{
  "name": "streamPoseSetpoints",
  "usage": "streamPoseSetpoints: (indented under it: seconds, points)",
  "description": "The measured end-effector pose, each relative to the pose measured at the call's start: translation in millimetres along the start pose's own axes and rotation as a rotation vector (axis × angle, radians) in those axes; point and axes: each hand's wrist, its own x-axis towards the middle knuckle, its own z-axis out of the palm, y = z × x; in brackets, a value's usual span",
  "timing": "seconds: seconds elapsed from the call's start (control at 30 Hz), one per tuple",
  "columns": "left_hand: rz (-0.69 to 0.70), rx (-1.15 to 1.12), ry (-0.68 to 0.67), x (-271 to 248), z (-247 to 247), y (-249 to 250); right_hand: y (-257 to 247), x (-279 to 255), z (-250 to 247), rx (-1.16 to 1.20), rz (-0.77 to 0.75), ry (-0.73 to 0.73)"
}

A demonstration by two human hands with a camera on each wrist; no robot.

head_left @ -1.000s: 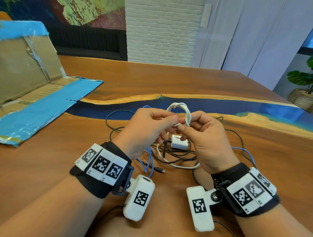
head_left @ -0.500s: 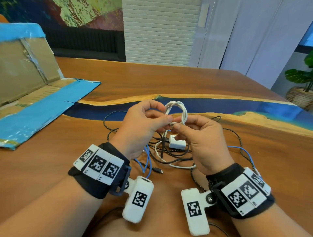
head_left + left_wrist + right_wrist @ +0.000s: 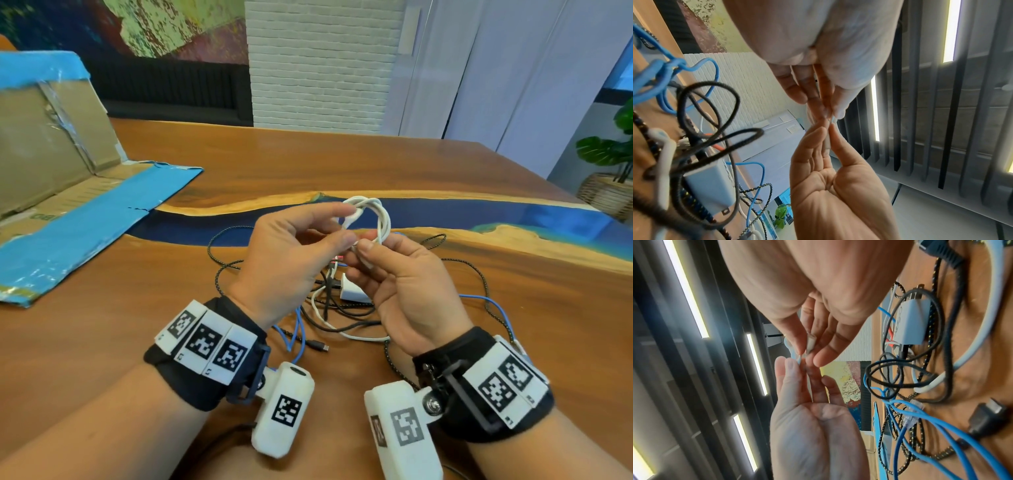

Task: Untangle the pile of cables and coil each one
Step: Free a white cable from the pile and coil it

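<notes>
A white cable (image 3: 383,219), wound into a small coil, is held up above the table. My left hand (image 3: 347,224) pinches the coil's wrapped side between thumb and forefinger. My right hand (image 3: 363,255) pinches the cable's white plug end (image 3: 810,344) just below the coil; the left wrist view shows the same plug (image 3: 827,141) between its fingertips. Under both hands lies the tangled pile: a blue cable (image 3: 294,329), a black cable (image 3: 329,301), a braided black-and-yellow cable (image 3: 479,274) and a white charger block (image 3: 354,293).
An opened cardboard box with blue tape (image 3: 68,192) lies at the left on the wooden table (image 3: 342,164). A black plug (image 3: 320,346) lies near my left wrist. A potted plant (image 3: 613,164) stands past the table's far right corner.
Both hands have shifted their grip on the white coil. The right fingers have slid down to the plug end, and the left thumb and forefinger now hold the wrapped side.
</notes>
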Motion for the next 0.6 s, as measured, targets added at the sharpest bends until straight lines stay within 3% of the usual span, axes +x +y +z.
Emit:
streamPoseSetpoints:
  seconds: [0.17,0.3,0.6]
  points:
    - [-0.185,-0.049,0.062,4,-2,-2,1,0,-3,-0.291,-0.194,0.039]
    - [-0.333,0.033,0.012,7,-9,-5,4,2,-5,-0.363,-0.176,0.029]
    - [-0.267,0.082,-0.06,8,-13,-3,6,3,0,-0.144,-0.006,0.065]
